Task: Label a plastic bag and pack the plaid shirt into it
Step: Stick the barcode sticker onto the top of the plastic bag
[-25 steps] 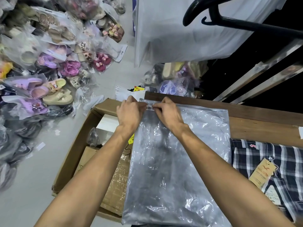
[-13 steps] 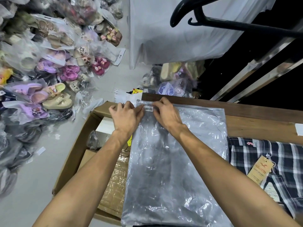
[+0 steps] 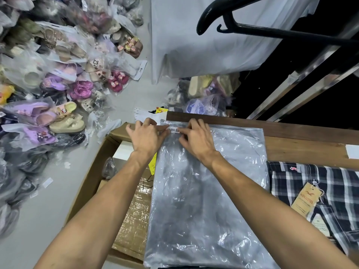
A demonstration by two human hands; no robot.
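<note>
A clear plastic bag (image 3: 204, 200) lies flat on the wooden table (image 3: 303, 150), its left part hanging over the table's edge. A small white barcode label (image 3: 173, 129) sits near the bag's far left corner. My left hand (image 3: 145, 136) and my right hand (image 3: 196, 140) flank the label, fingertips pressing on its two ends. The dark plaid shirt (image 3: 318, 193) lies folded on the table right of the bag, with a brown hang tag (image 3: 307, 199) on top.
An open cardboard box (image 3: 108, 164) with taped parcels stands on the floor left of the table. Bagged sandals and shoes (image 3: 58, 90) pile up across the floor at left. A black hanger (image 3: 229, 26) and a white sheet (image 3: 204, 39) hang ahead.
My hands have slid slightly apart along the label, so more of the barcode shows between my fingertips. The bag and the shirt have stayed in place.
</note>
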